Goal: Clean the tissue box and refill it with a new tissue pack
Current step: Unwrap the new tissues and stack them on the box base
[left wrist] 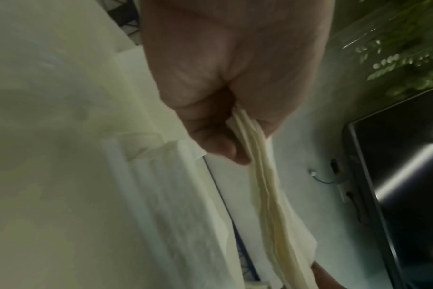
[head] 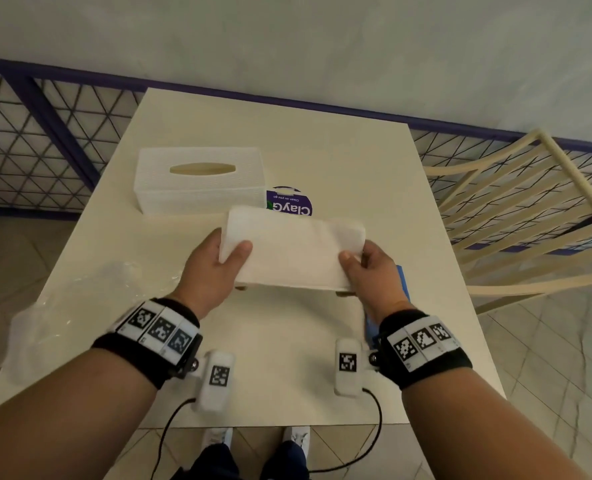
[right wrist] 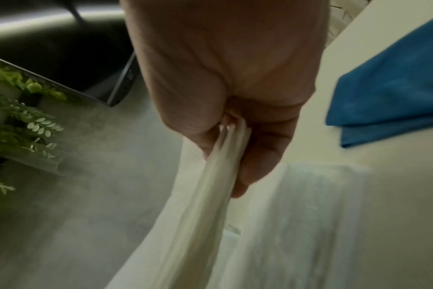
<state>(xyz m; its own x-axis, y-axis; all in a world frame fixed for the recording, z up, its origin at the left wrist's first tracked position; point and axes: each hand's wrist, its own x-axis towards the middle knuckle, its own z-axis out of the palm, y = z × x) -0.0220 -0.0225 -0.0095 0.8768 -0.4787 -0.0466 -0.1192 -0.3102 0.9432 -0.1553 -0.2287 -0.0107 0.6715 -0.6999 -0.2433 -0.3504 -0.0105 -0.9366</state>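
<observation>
White folded tissue stack (head: 293, 251) hangs above the table, pinched at each end by the left hand (head: 215, 268) and right hand (head: 370, 271). Its clear plastic wrapper (head: 80, 289) lies discarded; loading the white woven-textured tissue box (head: 199, 180) remains, likely. Cream table (head: 280, 358), blue cloth (right wrist: 388, 88), tiled floor.

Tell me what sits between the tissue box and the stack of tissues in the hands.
In the head view, a purple-labelled round pack lies beside the tissue box, its near part hidden behind the raised tissue stack. The wrist views do not show it.
</observation>
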